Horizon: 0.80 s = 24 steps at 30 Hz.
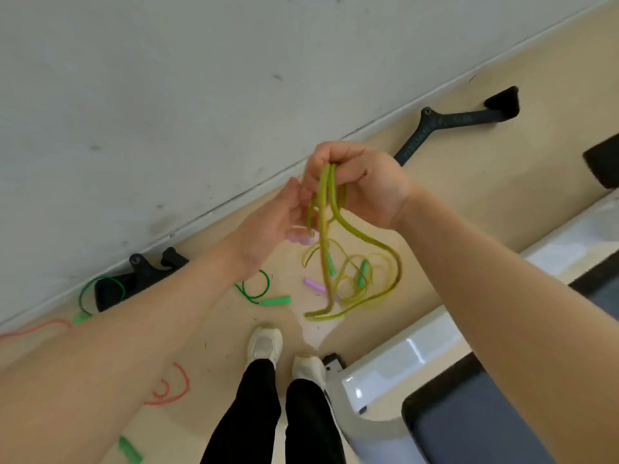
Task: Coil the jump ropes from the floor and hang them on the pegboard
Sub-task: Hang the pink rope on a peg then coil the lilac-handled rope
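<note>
1. Head view, far left: an orange rope (167,390) and a green rope (256,291) lie on the floor (435,182) by the wall (167,95).
2. At centre, the left hand (268,226) has its fingers curled, its grip pinching a pink handle (301,236) and the strands there.
3. Just right, the right hand (361,182) closes its grip round loops of the yellow-green rope (325,229), which hang down above more yellow-green rope lying on the floor.

Olive-yellow rope (323,229), pink handle (299,236). Green rope (259,289), mint-green handle (279,300). Coral-orange rope (174,386). Lilac handle (315,285). Beige floor (469,182), pale grey wall (167,78), black trousers (248,413), cream shoes (264,344).
</note>
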### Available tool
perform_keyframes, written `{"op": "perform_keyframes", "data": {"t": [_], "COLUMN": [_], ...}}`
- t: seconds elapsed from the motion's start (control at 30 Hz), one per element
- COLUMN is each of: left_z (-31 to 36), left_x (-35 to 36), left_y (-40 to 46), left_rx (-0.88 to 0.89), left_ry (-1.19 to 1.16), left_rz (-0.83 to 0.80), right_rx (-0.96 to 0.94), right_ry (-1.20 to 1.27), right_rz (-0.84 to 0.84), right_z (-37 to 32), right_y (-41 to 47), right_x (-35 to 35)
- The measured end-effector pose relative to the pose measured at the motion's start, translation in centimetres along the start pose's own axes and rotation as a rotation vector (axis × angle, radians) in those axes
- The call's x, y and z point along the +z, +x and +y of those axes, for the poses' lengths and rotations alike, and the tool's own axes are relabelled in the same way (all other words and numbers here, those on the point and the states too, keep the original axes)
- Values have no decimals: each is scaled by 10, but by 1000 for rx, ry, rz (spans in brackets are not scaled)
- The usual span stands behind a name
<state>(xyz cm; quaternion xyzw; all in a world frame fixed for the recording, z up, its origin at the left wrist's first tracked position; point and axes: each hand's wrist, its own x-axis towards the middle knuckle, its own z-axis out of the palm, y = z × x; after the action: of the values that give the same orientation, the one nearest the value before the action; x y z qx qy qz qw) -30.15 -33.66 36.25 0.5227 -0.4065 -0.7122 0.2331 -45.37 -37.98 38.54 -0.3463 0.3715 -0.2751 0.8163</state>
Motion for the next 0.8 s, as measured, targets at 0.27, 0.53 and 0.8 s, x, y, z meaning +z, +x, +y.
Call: {"op": "perform_keyframes", "data": {"t": [0.27, 0.53, 0.8], "left_z": [151, 204, 225], "left_x": [22, 13, 17], "left_y": [-137, -249, -311], "left_rx": [287, 283, 301], "left_ry": [189, 83, 119], "left_rz": [236, 378, 331], "right_rx": [-74, 253, 134], "right_ry": [-229, -1251, -666], "right_rz": [-19, 745, 103], "right_z": [-160, -147, -146], "right_y": [-109, -154, -166], "right_x": [95, 86, 203]}}
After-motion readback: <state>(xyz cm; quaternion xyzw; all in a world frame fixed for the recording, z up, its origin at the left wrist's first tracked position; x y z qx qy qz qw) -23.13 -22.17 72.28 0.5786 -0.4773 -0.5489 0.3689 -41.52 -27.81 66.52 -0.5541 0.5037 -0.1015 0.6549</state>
